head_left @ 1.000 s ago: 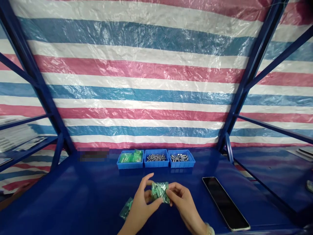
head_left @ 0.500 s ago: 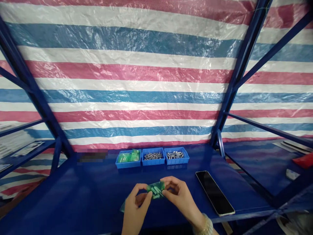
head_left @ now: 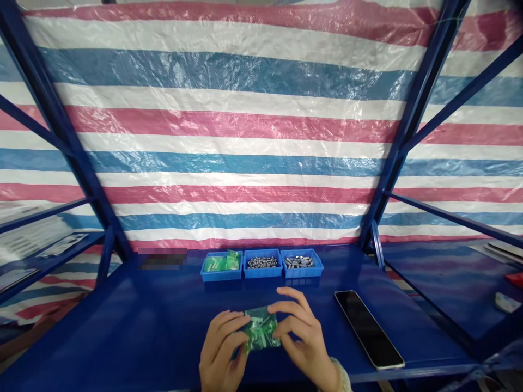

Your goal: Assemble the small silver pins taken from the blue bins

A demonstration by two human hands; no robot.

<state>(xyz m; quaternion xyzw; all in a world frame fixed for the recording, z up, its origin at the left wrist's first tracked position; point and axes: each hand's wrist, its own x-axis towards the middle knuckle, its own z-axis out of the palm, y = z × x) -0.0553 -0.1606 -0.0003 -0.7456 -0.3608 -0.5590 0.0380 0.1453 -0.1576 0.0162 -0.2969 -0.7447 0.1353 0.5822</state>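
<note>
I'm seeing, through the head camera, a small green-tinted clear bag (head_left: 261, 328) being held just above the near middle of the counter (head_left: 155, 326), with pale green pieces showing through its shiny film. The left hand (head_left: 224, 345) is closing its grip on the bag's left side, fingertips lying over that edge and the thumb pressing lower down. The right hand (head_left: 300, 332) is touching the opposite edge with several fingertips, one finger lifting clear above the upper corner; I cannot tell whether its grip is pinching the film or only steadying it. A pale band (head_left: 342, 375) is circling the right wrist.

Beyond the hands, three blue bins are standing side by side in a row. The left bin (head_left: 221, 276) is holding green packets (head_left: 220, 263), the middle bin (head_left: 263, 273) many small metal pieces (head_left: 262, 262), and the right bin (head_left: 303, 273) metal pieces that are looking somewhat larger. Off to the right, well apart from the bag, a dark-screened phone (head_left: 369, 328) is lying flat on the counter. Behind everything, a striped red, white and blue tarp (head_left: 261, 163) is hanging between blue metal posts.
</note>
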